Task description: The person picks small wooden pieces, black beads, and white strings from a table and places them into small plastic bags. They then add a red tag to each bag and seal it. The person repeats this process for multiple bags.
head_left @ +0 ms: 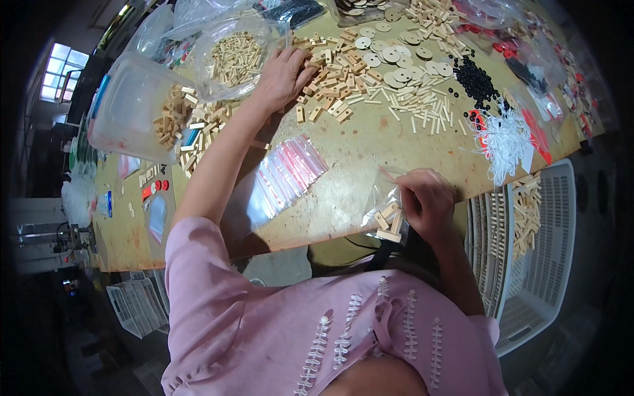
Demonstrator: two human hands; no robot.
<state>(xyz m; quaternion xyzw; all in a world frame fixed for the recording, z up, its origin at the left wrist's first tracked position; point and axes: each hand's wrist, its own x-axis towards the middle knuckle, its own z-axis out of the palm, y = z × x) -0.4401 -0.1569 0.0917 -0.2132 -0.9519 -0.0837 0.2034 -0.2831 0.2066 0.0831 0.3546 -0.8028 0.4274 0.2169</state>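
My left hand (pixel 284 78) reaches across the table to the left edge of a pile of small wooden blocks with holes (pixel 337 72). Its fingers are bent and somewhat apart, touching the blocks; no piece shows clearly in them. Close to the table's front edge, my right hand (pixel 429 201) pinches the top of a clear plastic bag (pixel 378 201). Several wooden pieces (pixel 391 224) lie in the bottom of that bag. Between my arms, a fanned row of flat clear zip bags with red strips (pixel 284 177) lies on the table.
Behind the left hand is a bag of short wooden pegs (pixel 234 56). A tipped plastic tub (pixel 129 109) spills blocks at left. Rightward lie wooden discs (pixel 399 56), thin sticks (pixel 422 102), black beads (pixel 477 79) and white strings (pixel 505 142). A white crate (pixel 551 244) stands below the right edge.
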